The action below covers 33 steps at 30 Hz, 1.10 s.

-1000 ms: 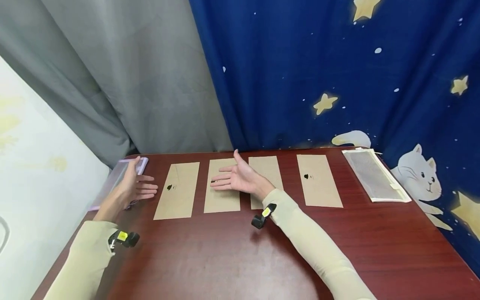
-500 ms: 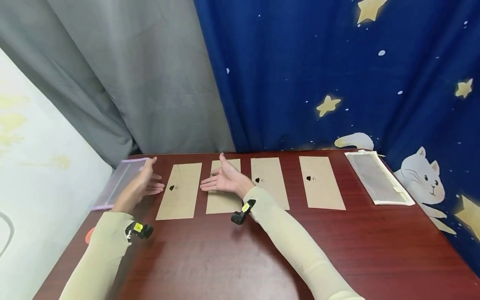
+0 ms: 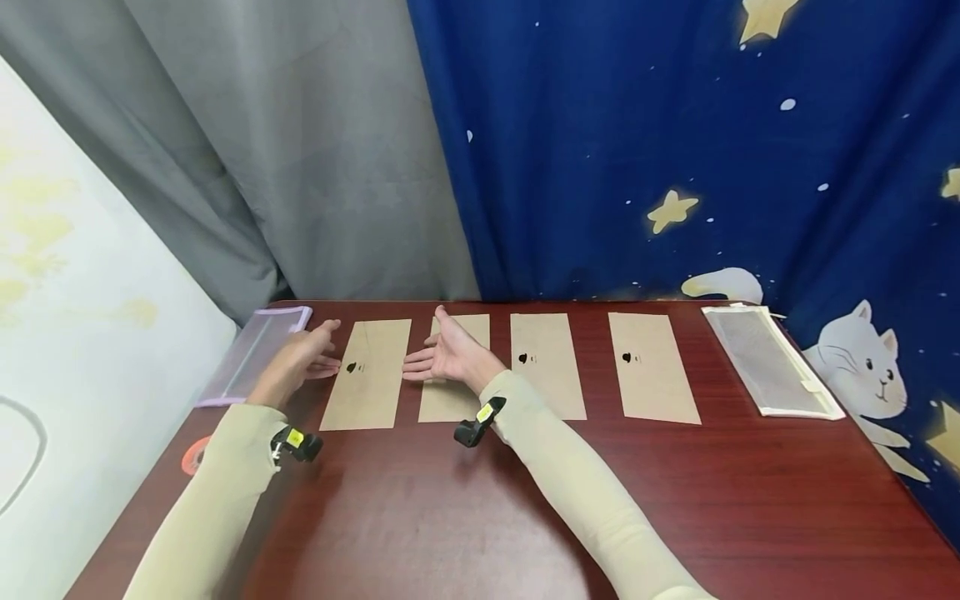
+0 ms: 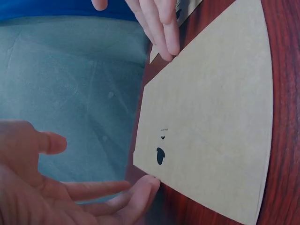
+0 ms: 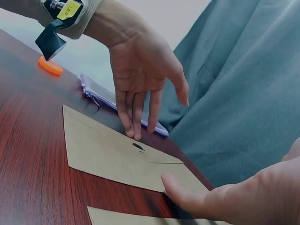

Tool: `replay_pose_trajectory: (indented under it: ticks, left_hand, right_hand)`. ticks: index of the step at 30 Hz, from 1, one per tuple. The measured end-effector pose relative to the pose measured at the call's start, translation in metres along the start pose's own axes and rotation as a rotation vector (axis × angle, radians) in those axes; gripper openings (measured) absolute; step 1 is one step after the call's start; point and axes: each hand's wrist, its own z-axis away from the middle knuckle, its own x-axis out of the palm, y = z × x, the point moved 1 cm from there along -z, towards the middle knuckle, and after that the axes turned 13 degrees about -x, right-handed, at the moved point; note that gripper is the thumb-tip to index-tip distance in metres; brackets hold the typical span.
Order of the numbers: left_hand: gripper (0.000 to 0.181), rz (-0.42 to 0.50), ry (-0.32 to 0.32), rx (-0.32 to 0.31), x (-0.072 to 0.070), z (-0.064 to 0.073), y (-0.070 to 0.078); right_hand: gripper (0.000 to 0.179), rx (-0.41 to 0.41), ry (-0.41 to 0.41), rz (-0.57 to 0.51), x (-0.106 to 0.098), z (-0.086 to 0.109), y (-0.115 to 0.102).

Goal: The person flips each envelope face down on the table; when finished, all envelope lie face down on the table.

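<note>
A flat tan kraft-paper rectangle (image 3: 367, 392) with a small black hat print lies on the table, leftmost of several in a row. My left hand (image 3: 303, 358) has its fingertips right at the left edge of this piece. Against its right edge come the fingertips of my right hand (image 3: 453, 354), which partly covers the second kraft-paper piece (image 3: 450, 410) behind it. In the left wrist view the leftmost piece (image 4: 215, 117) sits between both hands' straight fingers and shows a layered lower edge. Both thumbs stand apart from the fingers, and the palms face each other.
Two more kraft-paper pieces lie farther right, a third (image 3: 551, 383) and a fourth (image 3: 656, 375). A purple-trimmed mesh pouch (image 3: 251, 358) is at the far left, a white-trimmed mesh pouch (image 3: 772, 358) at the far right. An orange round thing (image 3: 193, 456) shows beside the left sleeve.
My left hand has moved right, from over the purple pouch to the leftmost piece's edge. My right hand has moved left off the third piece, to that piece's right edge.
</note>
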Motion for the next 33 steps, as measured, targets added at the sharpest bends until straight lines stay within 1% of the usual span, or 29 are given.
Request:
replay_pose_trajectory:
  ticks: [3, 6, 12, 16, 19, 22, 26, 29, 30, 33]
  left_hand:
    - [0.079, -0.045, 0.019, -0.002, 0.003, -0.001, 0.001]
    - [0.076, -0.068, 0.032, -0.003, 0.006, -0.001, 0.001]
    - [0.069, -0.043, 0.032, 0.038, 0.009, 0.002, 0.0]
    - [0.064, -0.031, 0.029, 0.056, 0.009, 0.001, -0.001]
    - [0.061, -0.037, 0.02, 0.07, 0.008, 0.0, -0.002]
    - [0.058, -0.058, 0.012, 0.084, 0.006, 0.001, -0.001]
    - [0.052, -0.074, 0.01, 0.092, 0.005, 0.005, 0.001]
    - [0.047, -0.063, 0.008, 0.103, 0.003, 0.007, 0.003]
    - [0.045, -0.055, 0.007, 0.11, 0.002, 0.007, 0.003]
    - [0.043, -0.022, -0.018, 0.141, -0.001, 0.01, 0.003]
  right_hand:
    - [0.093, 0.008, 0.012, 0.025, 0.003, 0.0, -0.001]
    - [0.091, 0.022, 0.025, 0.045, 0.006, 0.001, -0.002]
    - [0.091, 0.027, 0.063, 0.087, 0.016, 0.003, -0.003]
    - [0.09, 0.007, 0.09, 0.126, 0.02, 0.005, -0.003]
    - [0.084, -0.02, 0.095, 0.164, 0.02, 0.007, -0.001]
    - [0.07, -0.077, 0.083, 0.23, 0.02, 0.009, 0.002]
    - [0.046, -0.202, 0.087, 0.411, 0.018, 0.013, 0.009]
    - [0.03, -0.309, 0.139, 0.531, 0.017, 0.016, 0.015]
    - [0.025, -0.344, 0.166, 0.554, 0.017, 0.016, 0.017]
    - [0.016, -0.444, 0.252, 0.556, 0.017, 0.017, 0.023]
